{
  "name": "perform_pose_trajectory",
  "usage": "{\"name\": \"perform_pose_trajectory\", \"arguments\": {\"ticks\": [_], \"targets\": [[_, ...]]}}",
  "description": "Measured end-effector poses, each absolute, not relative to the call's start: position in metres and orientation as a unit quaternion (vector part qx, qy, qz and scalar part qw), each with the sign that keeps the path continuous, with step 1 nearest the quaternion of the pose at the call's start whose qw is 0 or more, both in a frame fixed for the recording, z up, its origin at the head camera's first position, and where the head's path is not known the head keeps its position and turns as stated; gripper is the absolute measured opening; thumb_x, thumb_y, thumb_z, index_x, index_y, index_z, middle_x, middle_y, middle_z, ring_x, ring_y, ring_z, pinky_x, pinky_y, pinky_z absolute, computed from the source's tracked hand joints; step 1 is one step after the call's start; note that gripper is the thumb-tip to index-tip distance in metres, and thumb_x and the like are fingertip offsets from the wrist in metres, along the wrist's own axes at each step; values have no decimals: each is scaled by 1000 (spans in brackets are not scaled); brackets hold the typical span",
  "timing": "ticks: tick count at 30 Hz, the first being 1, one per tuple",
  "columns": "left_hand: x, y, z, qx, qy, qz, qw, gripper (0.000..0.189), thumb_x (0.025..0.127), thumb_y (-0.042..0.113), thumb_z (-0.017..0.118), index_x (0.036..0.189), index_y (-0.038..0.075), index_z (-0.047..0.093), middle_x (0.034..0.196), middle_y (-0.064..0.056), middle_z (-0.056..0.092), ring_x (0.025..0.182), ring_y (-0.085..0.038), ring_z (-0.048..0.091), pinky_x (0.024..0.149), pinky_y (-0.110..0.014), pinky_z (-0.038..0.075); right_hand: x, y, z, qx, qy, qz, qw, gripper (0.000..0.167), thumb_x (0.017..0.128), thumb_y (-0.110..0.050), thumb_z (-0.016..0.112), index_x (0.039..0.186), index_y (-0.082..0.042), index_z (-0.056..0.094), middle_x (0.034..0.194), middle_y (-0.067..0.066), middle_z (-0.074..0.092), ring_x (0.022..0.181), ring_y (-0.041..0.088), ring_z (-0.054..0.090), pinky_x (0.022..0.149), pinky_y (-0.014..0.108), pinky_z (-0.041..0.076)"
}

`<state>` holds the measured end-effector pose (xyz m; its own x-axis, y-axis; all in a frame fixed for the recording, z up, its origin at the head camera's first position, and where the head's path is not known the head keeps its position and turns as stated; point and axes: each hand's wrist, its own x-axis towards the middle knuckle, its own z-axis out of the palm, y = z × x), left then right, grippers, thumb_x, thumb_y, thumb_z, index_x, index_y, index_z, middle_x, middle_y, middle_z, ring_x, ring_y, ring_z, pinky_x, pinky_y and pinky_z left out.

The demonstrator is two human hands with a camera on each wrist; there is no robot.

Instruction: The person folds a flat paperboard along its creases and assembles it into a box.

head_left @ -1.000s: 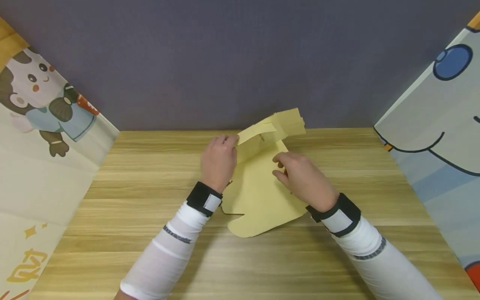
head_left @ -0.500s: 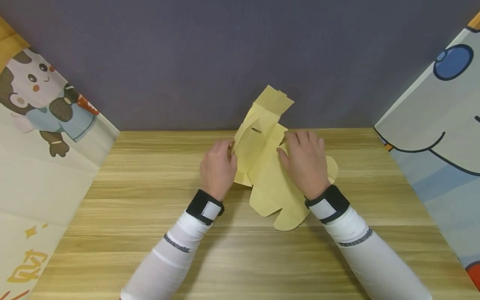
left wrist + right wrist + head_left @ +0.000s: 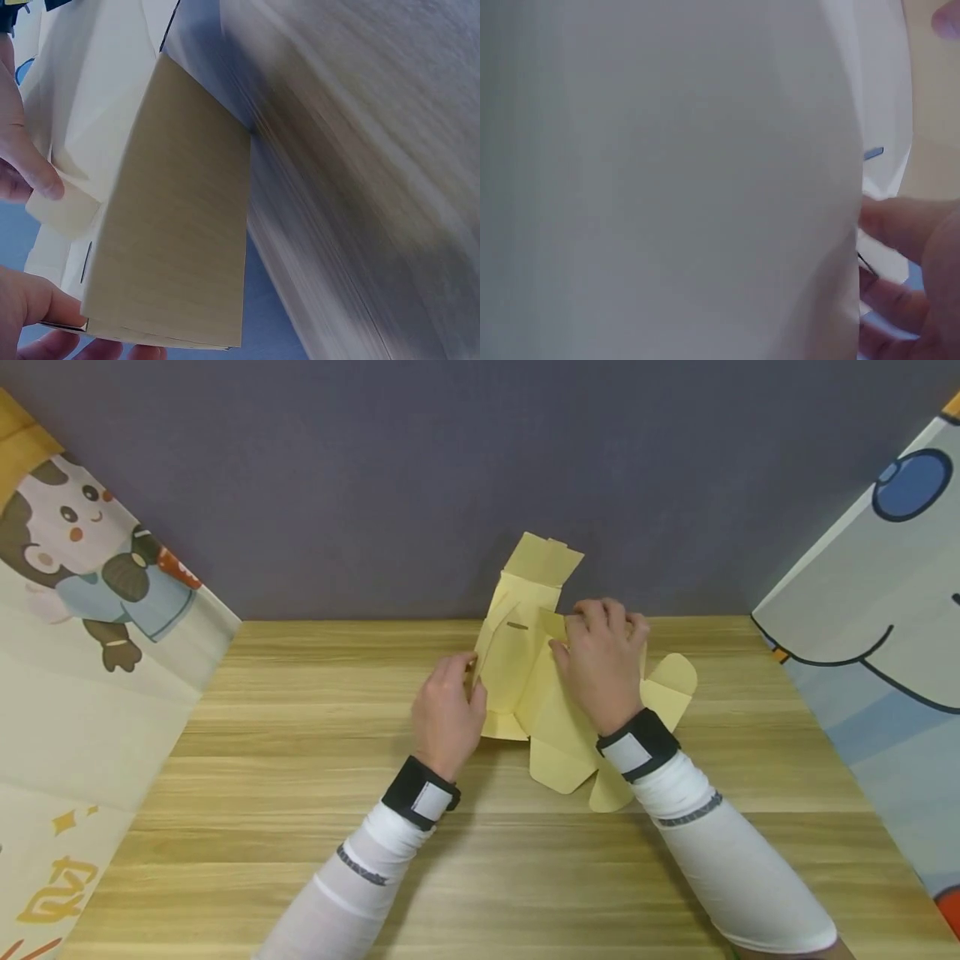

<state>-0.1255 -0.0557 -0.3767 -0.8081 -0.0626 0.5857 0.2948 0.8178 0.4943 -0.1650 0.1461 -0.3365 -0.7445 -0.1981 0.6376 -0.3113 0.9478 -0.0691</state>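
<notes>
The pale yellow cardboard box (image 3: pixel 546 697), half folded, sits between my two sets of fingers on the far part of the desk (image 3: pixel 300 793). My left fingers (image 3: pixel 456 667) pinch the edge of its left panel; my right fingers (image 3: pixel 597 617) grasp the edge of a panel on the other side. I judge it light, thin and springy, stiff along its creases yet easily bent or torn at the slot (image 3: pixel 517 626) just right of my left fingertips. I'd hold it by panel edges near the folds, pinching gently, and leave alone the top flap (image 3: pixel 543 560) beyond my fingers and the rounded tab (image 3: pixel 677 673) to their right. The desk is wood-grained; past my fingers rises a dark grey partition (image 3: pixel 480 485), with cartoon-printed boards well off to my left (image 3: pixel 135 568) and right.
</notes>
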Motion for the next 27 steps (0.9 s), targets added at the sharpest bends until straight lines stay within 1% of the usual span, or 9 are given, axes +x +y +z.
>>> {"name": "perform_pose_trajectory", "arguments": {"ticks": [2, 4, 7, 11, 15, 22, 27], "targets": [[-125, -55, -376, -64, -904, -296, 302, 33, 84, 10, 65, 117, 10, 66, 104, -5, 69, 79, -19, 67, 58, -33, 54, -165, 143, -337, 162, -921, 88, 342, 18, 89, -21, 69, 98, -6, 71, 110, 10, 63, 114, 32, 48, 98, 59, 27], [-125, -55, -376, -62, -904, -298, 301, 33, 84, 10, 65, 117, 10, 66, 103, -5, 69, 78, -18, 67, 58, -32, 54, -164, 141, -338, 187, -914, 87, 350, 14, 91, -15, 66, 101, -9, 73, 104, 8, 68, 110, 29, 52, 100, 59, 27], [-126, -56, -376, -61, -904, -300, 298, 33, 84, 9, 66, 117, 10, 65, 103, -5, 69, 77, -17, 66, 56, -31, 53, -162, 139, -340, 213, -909, 79, 349, 16, 90, -10, 66, 103, -13, 74, 95, 6, 71, 104, 27, 56, 101, 60, 27], [-126, -57, -376, -61, -904, -299, 298, 33, 84, 9, 66, 117, 10, 65, 102, -4, 69, 76, -17, 66, 55, -30, 53, -160, 139, -342, 241, -909, 66, 335, 26, 85, -4, 69, 105, -18, 74, 92, 5, 70, 102, 28, 56, 102, 61, 26], [-127, -58, -377, -61, -905, -296, 301, 33, 84, 8, 66, 117, 10, 65, 101, -4, 70, 74, -17, 66, 54, -30, 53, -159, 140, -346, 268, -904, 45, 331, 24, 85, -4, 69, 102, -20, 75, 93, 6, 69, 102, 29, 56, 102, 60, 27], [-128, -59, -378, -64, -903, -294, 308, 31, 84, 7, 65, 115, 10, 66, 101, -4, 70, 73, -17, 66, 53, -31, 53, -159, 142, -349, 301, -886, -11, 352, 18, 87, -6, 65, 94, -18, 77, 95, 5, 68, 105, 28, 55, 103, 58, 29], [-127, -58, -378, -66, -904, -287, 310, 31, 84, 7, 65, 114, 10, 66, 102, -5, 71, 72, -17, 67, 52, -32, 53, -159, 141, -349, 306, -887, -33, 344, 15, 90, -9, 63, 96, -16, 75, 94, 5, 67, 105, 27, 55, 105, 58, 30]]}}
